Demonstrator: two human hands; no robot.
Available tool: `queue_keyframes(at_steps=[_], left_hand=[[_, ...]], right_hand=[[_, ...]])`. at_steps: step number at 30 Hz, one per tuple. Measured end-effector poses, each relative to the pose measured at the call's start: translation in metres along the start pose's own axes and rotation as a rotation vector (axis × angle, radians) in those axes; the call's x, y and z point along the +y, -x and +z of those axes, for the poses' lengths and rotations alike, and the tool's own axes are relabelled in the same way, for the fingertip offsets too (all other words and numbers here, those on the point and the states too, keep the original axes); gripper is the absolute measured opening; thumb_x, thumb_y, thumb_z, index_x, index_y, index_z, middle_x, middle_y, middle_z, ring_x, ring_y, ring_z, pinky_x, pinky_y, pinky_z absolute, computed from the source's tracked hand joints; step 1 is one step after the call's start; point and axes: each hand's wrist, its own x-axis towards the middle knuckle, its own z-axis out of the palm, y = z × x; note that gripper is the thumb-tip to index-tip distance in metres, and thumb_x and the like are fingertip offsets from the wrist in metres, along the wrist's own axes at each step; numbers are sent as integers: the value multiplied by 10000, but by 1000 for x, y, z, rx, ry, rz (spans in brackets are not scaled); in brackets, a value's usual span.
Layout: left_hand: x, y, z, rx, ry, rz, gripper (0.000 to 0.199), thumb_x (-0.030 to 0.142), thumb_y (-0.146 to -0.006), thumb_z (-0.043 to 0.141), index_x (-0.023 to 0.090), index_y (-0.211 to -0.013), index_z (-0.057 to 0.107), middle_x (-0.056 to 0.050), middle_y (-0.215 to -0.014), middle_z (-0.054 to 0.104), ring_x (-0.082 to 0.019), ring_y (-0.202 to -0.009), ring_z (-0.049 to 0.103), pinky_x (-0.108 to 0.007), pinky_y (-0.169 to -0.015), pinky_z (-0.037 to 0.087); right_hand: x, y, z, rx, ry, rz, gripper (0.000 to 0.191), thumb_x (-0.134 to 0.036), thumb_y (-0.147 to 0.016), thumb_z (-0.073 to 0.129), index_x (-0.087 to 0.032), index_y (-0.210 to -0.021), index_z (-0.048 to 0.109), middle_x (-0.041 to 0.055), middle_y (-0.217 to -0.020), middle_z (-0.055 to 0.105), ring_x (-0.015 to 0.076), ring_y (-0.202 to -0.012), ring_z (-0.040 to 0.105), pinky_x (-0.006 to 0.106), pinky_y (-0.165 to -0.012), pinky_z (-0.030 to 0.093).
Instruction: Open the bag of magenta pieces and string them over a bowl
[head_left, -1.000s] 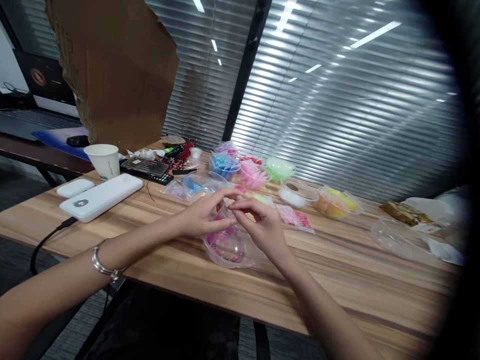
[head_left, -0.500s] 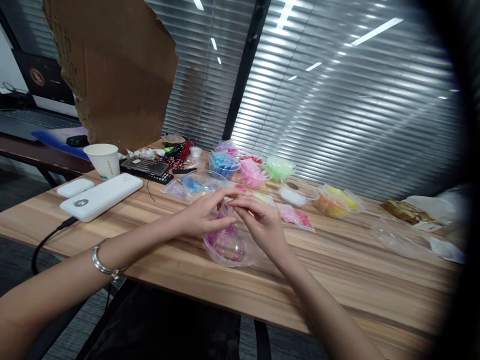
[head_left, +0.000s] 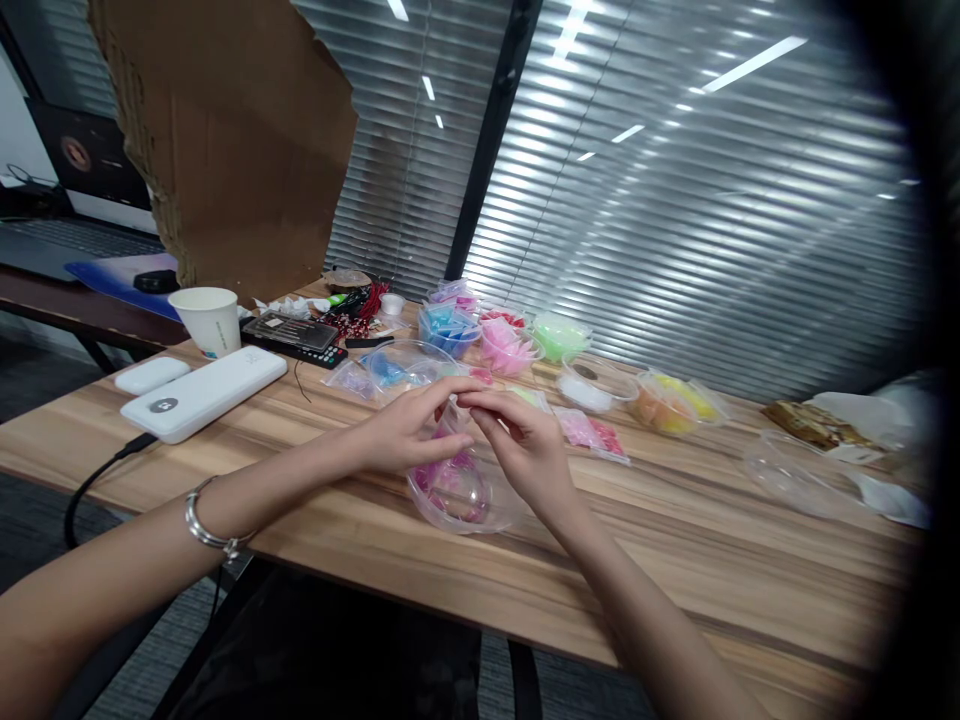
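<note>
My left hand [head_left: 416,425] and my right hand [head_left: 521,435] meet at the fingertips over a clear plastic bowl [head_left: 499,515]. Its thumb apart, the left hand stretches its index finger across to the right fingertips. My right fingers are bent and pressed together there. Anything between the fingertips is too small or hidden to name. Just below, a small see-through edge shows in the gap between the hands. Magenta and purple pieces [head_left: 454,475] lie in the bowl, partly covered by my hands.
Behind my hands stand clear tubs of blue [head_left: 448,330], pink [head_left: 506,345], green [head_left: 561,335] and yellow pieces [head_left: 682,395]. Small bags of pink beads [head_left: 577,428] lie nearby. On the left are a white power bank [head_left: 206,393], a paper cup [head_left: 210,322] and a cardboard sheet [head_left: 247,140].
My fingertips have shifted very slightly where they meet. The bowl and everything around it stay in place.
</note>
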Motion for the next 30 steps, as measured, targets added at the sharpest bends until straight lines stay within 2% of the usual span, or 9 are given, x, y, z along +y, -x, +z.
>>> queue_keyframes(at_steps=[20, 30], left_hand=[[-2, 0, 0, -11, 28, 6, 568, 362, -853, 605, 220, -1351, 372, -109, -1319, 520, -246, -1170, 533, -367, -974, 448], [-1, 0, 0, -18, 11, -1, 570, 372, -851, 605, 215, -1350, 376, -110, -1288, 541, -240, -1126, 558, -352, -944, 464]], right_hand=[[4, 0, 1, 13, -31, 33, 217, -172, -915, 526, -261, -1073, 646, 34, -1068, 678, 190, -1004, 635, 369, -912, 496], [3, 1, 2, 20, -54, 30, 189, -134, -900, 523, -242, -1007, 634, 35, -994, 665, 184, -934, 637, 349, -861, 499]])
